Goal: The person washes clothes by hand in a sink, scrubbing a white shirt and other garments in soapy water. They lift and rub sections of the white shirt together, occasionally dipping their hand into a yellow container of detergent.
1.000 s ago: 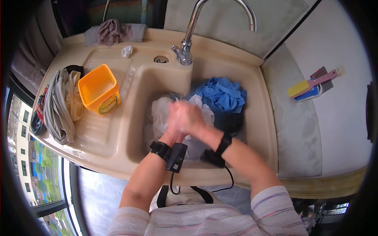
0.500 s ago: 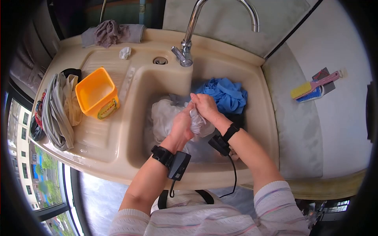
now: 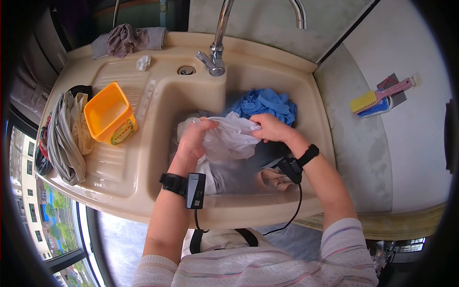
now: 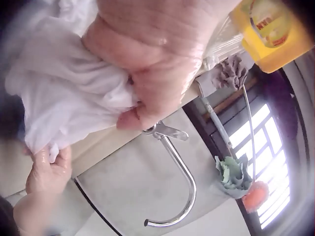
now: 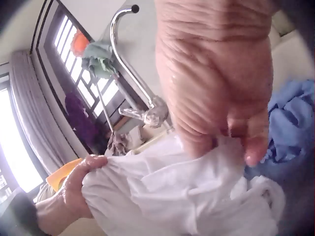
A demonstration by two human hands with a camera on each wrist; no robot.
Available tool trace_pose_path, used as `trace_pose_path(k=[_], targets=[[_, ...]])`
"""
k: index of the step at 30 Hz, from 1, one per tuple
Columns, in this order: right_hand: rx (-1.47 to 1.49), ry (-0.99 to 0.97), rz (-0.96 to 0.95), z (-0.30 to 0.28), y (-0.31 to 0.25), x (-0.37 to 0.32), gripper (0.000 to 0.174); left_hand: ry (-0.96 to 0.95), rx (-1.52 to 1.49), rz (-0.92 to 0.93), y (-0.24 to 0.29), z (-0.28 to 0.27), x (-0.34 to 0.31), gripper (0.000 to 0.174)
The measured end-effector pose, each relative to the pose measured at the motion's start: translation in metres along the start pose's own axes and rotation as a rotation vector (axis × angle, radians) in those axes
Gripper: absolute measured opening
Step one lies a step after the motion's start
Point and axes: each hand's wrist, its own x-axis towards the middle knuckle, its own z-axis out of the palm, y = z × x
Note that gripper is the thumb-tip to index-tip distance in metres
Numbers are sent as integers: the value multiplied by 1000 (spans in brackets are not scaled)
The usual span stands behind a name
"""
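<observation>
A wet white cloth (image 3: 233, 136) is stretched between both hands over the right basin of the sink. My left hand (image 3: 193, 138) grips its left side, the thumb lying over the fabric in the left wrist view. At the other side my right hand (image 3: 271, 128) pinches the cloth's edge, fingers curled into the fabric (image 5: 182, 191). Just behind the right hand lies a blue cloth (image 3: 267, 106) in the basin. Cloudy water and more pale fabric (image 3: 213, 177) are beneath the held cloth, and a brownish cloth (image 3: 278, 180) sits near the basin's front edge.
Left of the basin (image 3: 160, 162), a yellow tub (image 3: 109, 112) stands beside piled clothes (image 3: 67, 138). The faucet (image 3: 217, 60) rises behind, its spout curving right. Grey cloths (image 3: 125, 40) lie on the back ledge, near a small white wad (image 3: 143, 62). Brushes (image 3: 377, 101) hang at the right.
The hands, close together before, have moved apart, spreading the bunched white cloth between them. The brownish cloth near the front edge now shows more.
</observation>
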Motion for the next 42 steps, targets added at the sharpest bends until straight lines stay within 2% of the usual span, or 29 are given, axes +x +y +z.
trace_pose_path(k=[2,3,5,6,8,10,12,13,14,15,17,18,20,21,23,24,26,27,29,30,32,33,34,36,38,39,40,42], targets=[[-309,141,-86,-5,29,3,20,76,-89,76,5,2,-6,12],[-307,141,-85,-7,42,2,20,103,-122,85,8,0,-6,10],[93,280,31,-15,58,-1,21,106,-103,111,8,-2,-3,9],[90,276,29,-22,61,-5,21,111,-85,137,7,-4,-2,8],[763,350,104,-36,65,-13,23,151,-36,165,8,-9,0,7],[788,423,41,-49,71,-16,21,186,14,192,8,-14,2,5],[812,495,-24,-55,66,-22,20,297,193,311,8,-17,3,7],[675,458,-25,-58,63,-28,19,297,195,310,9,-19,2,7],[537,419,-25,-61,56,-34,18,376,175,362,12,-20,1,8],[537,419,-24,-63,49,-42,18,456,154,413,14,-20,1,10],[95,65,104,-68,41,-56,23,503,132,440,17,-21,0,10],[94,63,104,-70,46,-57,23,550,110,466,18,-23,0,11],[-276,25,205,-76,57,-58,24,558,98,476,17,-27,4,11],[-277,25,205,-78,58,-61,24,559,125,483,17,-26,3,11],[152,74,306,-82,59,-66,24,564,149,491,19,-23,0,10],[151,71,303,-81,66,-65,24,574,146,462,21,-22,-3,9],[652,386,-30,-75,76,-62,20,586,141,432,20,-24,-5,8],[650,384,-30,-74,74,-60,20,562,117,455,17,-28,-3,7],[1233,472,-306,-67,67,-51,21,537,96,480,13,-32,2,6],[1235,471,-307,-63,66,-45,21,463,5,454,12,-34,4,5],[1584,502,-392,-55,70,-28,21,387,-83,426,10,-36,8,4],[1532,383,-419,-54,69,-24,19,389,-111,431,9,-37,9,3],[1533,384,-417,-50,69,-21,19,391,-140,436,8,-38,11,3],[689,485,-133,-32,28,-21,22,407,-148,431,9,-38,10,2],[-77,331,-263,-12,12,-32,35,425,-160,431,11,-34,7,2],[-278,247,-288,-6,9,-34,39,355,-211,427,12,-30,5,4],[-456,182,-198,-3,4,-37,33,283,-260,421,12,-26,4,6],[-237,265,-161,-5,10,-33,26,316,-247,437,14,-22,4,11]])
